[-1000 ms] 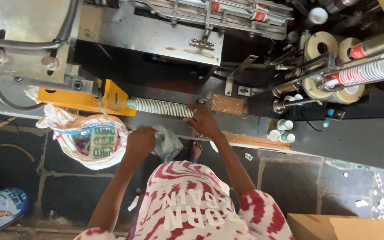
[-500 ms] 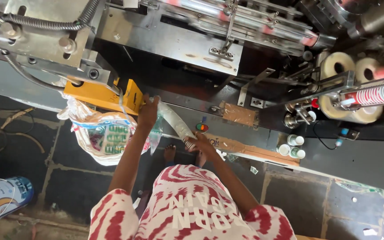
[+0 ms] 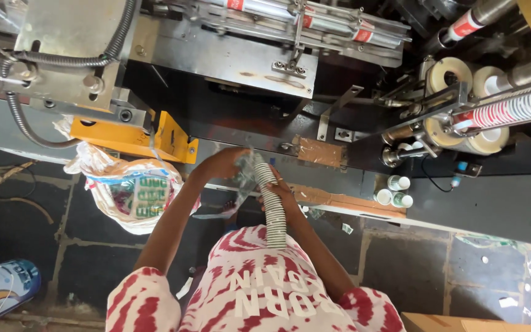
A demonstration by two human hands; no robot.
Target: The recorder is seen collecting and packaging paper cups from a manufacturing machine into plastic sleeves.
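Cup stack (image 3: pixel 271 206) half inside clear sleeve (image 3: pixel 244 175).

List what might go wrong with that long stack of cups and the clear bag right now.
1. The stack of paper cups is long and gripped only near its middle by the right hand; it may bend and spill.
2. The clear plastic bag at the left hand looks thin and crumpled; it may tear or snag on the top cup.
3. Both hands work near the machine's yellow bracket.

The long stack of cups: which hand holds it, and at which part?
The right hand grips the stack of cups near its upper end. The left hand holds the clear plastic sleeve at the stack's top.
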